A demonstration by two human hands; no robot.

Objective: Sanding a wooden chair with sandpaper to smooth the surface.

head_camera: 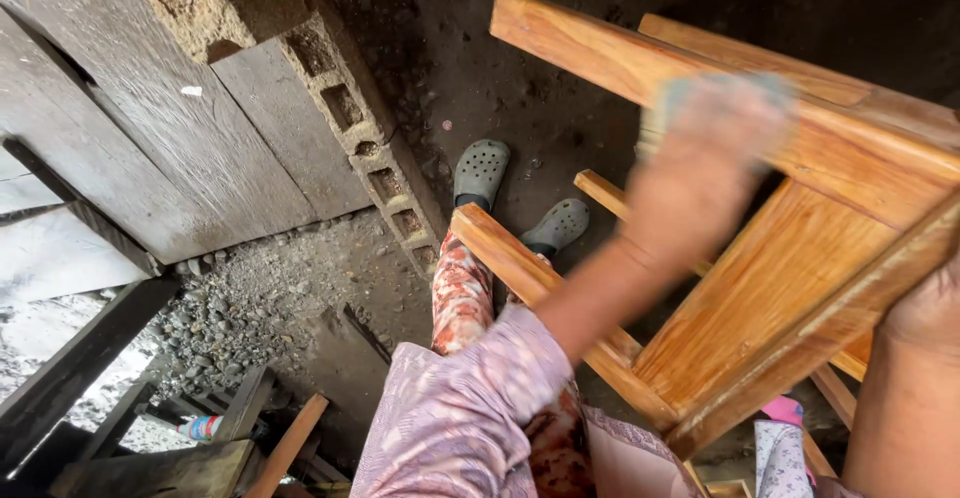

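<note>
A dark dirt floor (520,88) is seen from above, edged by hollow concrete blocks (385,163) and gravel (240,298). A varnished wooden stool (790,288) is tilted over the lap, steadied at its lower rail by the right hand (925,308), whose grip is cropped. The blurred left hand (705,158) is pressed flat on a pale sanding pad (715,93) against the upper rail.

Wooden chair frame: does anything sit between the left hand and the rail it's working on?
Only a blue-green pad, seemingly; motion blur hides details. The left hand presses it against the chair frame top rail. The right hand grips the frame's right edge.
</note>
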